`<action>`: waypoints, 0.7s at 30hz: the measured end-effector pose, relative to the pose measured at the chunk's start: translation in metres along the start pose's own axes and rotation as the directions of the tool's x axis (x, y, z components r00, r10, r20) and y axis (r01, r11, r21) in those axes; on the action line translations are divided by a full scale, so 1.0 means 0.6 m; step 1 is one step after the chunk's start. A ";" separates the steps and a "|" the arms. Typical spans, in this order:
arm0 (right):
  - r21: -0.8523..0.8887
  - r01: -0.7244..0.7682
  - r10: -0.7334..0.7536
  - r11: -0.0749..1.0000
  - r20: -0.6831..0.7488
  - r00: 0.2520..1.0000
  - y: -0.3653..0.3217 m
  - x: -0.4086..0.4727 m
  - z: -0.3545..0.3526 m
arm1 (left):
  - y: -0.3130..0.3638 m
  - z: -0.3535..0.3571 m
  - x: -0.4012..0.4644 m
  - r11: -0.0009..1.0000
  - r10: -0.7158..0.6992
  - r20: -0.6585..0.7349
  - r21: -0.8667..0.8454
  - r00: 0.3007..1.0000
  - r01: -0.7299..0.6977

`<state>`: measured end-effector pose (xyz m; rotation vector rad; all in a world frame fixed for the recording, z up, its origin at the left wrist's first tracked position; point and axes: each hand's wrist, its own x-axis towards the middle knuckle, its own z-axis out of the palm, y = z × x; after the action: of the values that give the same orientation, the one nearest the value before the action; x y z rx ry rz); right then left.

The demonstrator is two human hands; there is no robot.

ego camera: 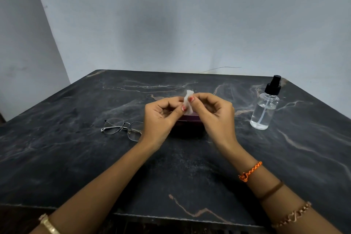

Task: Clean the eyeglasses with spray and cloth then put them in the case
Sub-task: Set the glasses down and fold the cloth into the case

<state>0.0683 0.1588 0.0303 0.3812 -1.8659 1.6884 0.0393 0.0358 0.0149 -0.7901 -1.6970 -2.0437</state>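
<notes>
A small white cloth (188,100) is pinched between the fingertips of my left hand (161,118) and my right hand (214,114), held above the table's middle. Under and behind my hands lies a dark purple glasses case (188,121), mostly hidden by them; whether it is open I cannot tell. Thin-framed eyeglasses (122,128) lie on the table just left of my left hand, not touched. A clear spray bottle (265,108) with a black pump top stands upright at the right, apart from my right hand.
The table (76,148) is dark marble with pale veins. Its front edge runs near my forearms, and its back edge meets a grey wall (171,24). Bracelets sit on both of my wrists.
</notes>
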 end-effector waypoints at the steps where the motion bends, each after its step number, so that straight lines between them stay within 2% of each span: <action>1: 0.054 -0.036 0.036 0.998 0.001 0.999 -0.001 0.001 -0.002 | 0.001 0.002 -0.003 0.996 0.053 0.028 0.075 0.998 -0.055; 4: 0.140 -0.099 0.098 0.985 0.012 0.995 0.000 0.002 -0.004 | 0.003 0.003 -0.009 0.938 0.176 0.054 0.293 0.983 -0.184; 6: 0.160 -0.116 0.115 0.980 0.012 0.993 0.001 0.003 -0.003 | 0.004 0.003 -0.009 0.925 0.188 0.036 0.328 0.981 -0.189; 11: 0.244 -0.177 0.177 0.953 0.023 0.984 0.001 0.004 -0.005 | 0.008 0.003 -0.007 0.953 0.118 0.018 0.278 0.993 -0.118; 14: 0.264 -0.190 0.188 0.946 0.035 0.982 0.002 0.005 -0.005 | 0.010 0.002 -0.006 0.981 0.050 0.009 0.188 0.999 -0.051; 17: 0.210 -0.168 0.158 0.963 0.064 0.985 0.003 0.005 -0.006 | 0.012 0.002 -0.008 0.994 -0.022 -0.004 0.108 1.000 0.022; 21: 0.123 -0.125 0.108 0.984 0.136 0.985 0.004 0.002 -0.005 | 0.012 0.001 -0.009 0.989 -0.085 -0.046 0.118 0.995 0.089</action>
<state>0.0664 0.1624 0.0290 0.4514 -1.9066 1.9130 0.0477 0.0347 0.0174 -0.6418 -1.8414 -1.9778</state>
